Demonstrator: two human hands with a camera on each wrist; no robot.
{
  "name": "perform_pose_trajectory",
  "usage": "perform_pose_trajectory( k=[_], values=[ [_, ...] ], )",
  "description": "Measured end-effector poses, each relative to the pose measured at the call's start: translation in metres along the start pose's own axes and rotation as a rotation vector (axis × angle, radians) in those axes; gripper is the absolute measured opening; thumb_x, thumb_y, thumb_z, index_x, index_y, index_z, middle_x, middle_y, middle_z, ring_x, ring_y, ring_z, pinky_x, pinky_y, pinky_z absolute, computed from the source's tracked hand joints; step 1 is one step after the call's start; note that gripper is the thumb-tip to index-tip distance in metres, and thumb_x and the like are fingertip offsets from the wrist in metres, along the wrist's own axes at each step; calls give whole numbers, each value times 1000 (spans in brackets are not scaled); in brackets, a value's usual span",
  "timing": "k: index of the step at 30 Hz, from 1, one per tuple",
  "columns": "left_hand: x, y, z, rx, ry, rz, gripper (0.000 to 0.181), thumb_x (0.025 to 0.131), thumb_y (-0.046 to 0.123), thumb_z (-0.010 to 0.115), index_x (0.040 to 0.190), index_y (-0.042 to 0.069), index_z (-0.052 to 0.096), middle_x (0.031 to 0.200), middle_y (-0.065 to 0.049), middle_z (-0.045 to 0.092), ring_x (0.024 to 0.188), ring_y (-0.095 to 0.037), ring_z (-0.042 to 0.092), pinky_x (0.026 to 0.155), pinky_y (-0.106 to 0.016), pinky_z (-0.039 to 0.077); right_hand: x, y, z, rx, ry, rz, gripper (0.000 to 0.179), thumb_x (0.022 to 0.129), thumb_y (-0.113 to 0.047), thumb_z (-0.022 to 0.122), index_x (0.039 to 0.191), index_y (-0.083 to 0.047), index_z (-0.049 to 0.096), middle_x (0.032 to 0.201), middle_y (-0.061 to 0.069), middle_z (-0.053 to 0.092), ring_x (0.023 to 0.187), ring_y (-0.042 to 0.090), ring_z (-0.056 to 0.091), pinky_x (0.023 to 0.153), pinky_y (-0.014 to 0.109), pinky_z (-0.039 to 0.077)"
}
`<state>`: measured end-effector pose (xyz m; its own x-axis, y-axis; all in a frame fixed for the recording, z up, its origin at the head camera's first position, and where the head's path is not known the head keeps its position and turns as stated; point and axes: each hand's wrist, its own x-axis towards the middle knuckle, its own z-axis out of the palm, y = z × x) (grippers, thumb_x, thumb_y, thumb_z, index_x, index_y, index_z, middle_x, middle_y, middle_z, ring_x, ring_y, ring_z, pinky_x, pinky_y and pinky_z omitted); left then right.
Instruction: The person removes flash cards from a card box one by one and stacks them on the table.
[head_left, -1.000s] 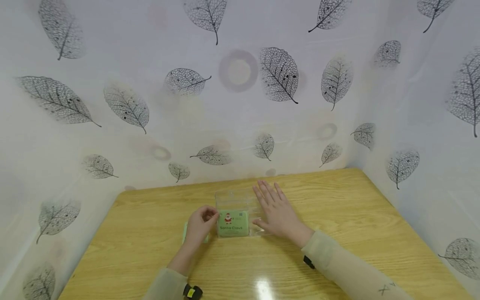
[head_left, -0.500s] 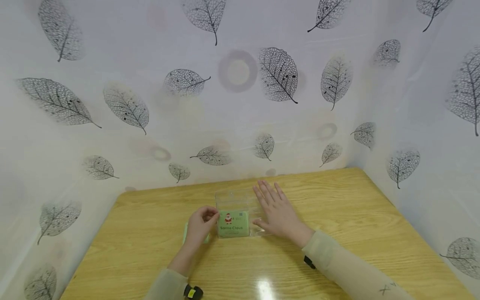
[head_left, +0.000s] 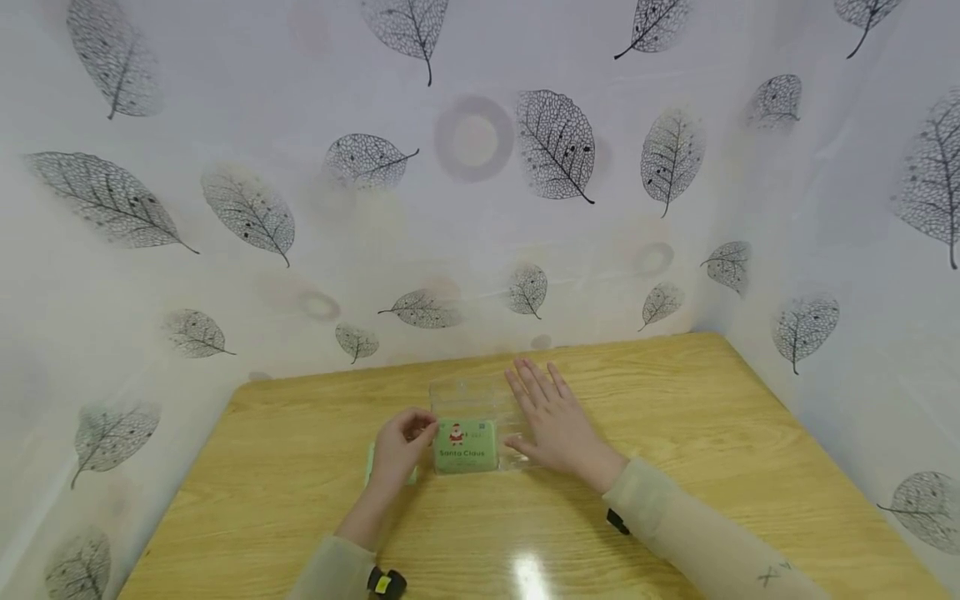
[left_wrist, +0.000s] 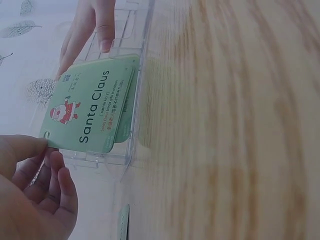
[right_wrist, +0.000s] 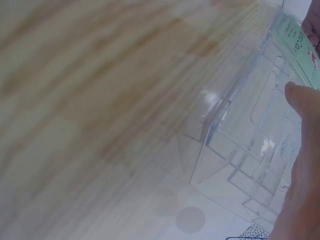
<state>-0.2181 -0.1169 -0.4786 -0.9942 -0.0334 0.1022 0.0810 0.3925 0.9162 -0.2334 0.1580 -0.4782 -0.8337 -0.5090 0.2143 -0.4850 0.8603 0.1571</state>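
A green card (head_left: 467,442) printed "Santa Claus" with a Santa figure lies over one section of a clear plastic box (head_left: 462,404). In the left wrist view, my left hand (left_wrist: 35,185) pinches a holed corner of the top card (left_wrist: 82,107) between thumb and fingertips. Another green card's edge shows just beneath it. My right hand (head_left: 558,429), its fingers spread, rests on the box's right part. Divided sections of the clear box (right_wrist: 250,135) appear in the right wrist view, with the right thumb above them.
Beside and partly behind my left wrist lies another green item (head_left: 371,463), mostly hidden; its thin edge (left_wrist: 124,222) shows in the left wrist view. The wooden table (head_left: 300,433) meets a leaf-patterned cloth (head_left: 480,225) at the back and sides.
Both hands and the box hold their places. Between the head frames the card's near left corner shifts only slightly, and the view tilts a little.
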Motion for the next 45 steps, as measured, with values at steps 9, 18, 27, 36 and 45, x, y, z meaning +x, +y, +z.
perform_pose_trajectory(
  k=[9, 18, 27, 36, 45],
  values=[
    [1, 1, 0, -3, 14, -30, 8, 96, 0, 72, 104, -2, 74, 98, -16, 76, 76, -8, 62, 67, -14, 55, 0, 0, 0, -16, 13, -1, 104, 100, -72, 52, 170, -5, 13, 178, 19, 10, 165, 37, 18, 135, 56, 11],
    [-1, 2, -1, -15, 30, -38, 9, 97, 1, 72, 105, -2, 74, 97, -15, 76, 77, -9, 64, 68, -17, 58, 0, 0, 1, -8, 26, 0, 105, 99, -71, 55, 169, -5, 15, 177, 20, 16, 165, 37, 18, 135, 56, 12],
    [1, 1, -2, 5, 48, -30, 10, 97, 2, 72, 106, -2, 74, 96, -15, 76, 78, -9, 62, 68, -14, 54, 0, 0, 0, -6, 24, -1, 105, 99, -71, 54, 169, -5, 15, 177, 20, 16, 165, 37, 19, 135, 56, 12],
    [4, 0, -3, 34, 70, 11, 9, 97, 3, 73, 105, -2, 74, 99, -17, 77, 83, -10, 64, 71, -15, 53, 0, 0, 0, -9, 13, -1, 104, 100, -71, 54, 170, -4, 14, 178, 19, 9, 165, 37, 18, 135, 56, 11],
    [4, 2, -4, -23, 66, 26, 9, 98, 2, 73, 105, -4, 73, 100, -20, 77, 84, -11, 66, 72, -14, 54, 0, 0, 1, -1, 19, 3, 105, 99, -72, 54, 170, -5, 14, 178, 20, 13, 165, 37, 17, 135, 56, 11]
  ],
)
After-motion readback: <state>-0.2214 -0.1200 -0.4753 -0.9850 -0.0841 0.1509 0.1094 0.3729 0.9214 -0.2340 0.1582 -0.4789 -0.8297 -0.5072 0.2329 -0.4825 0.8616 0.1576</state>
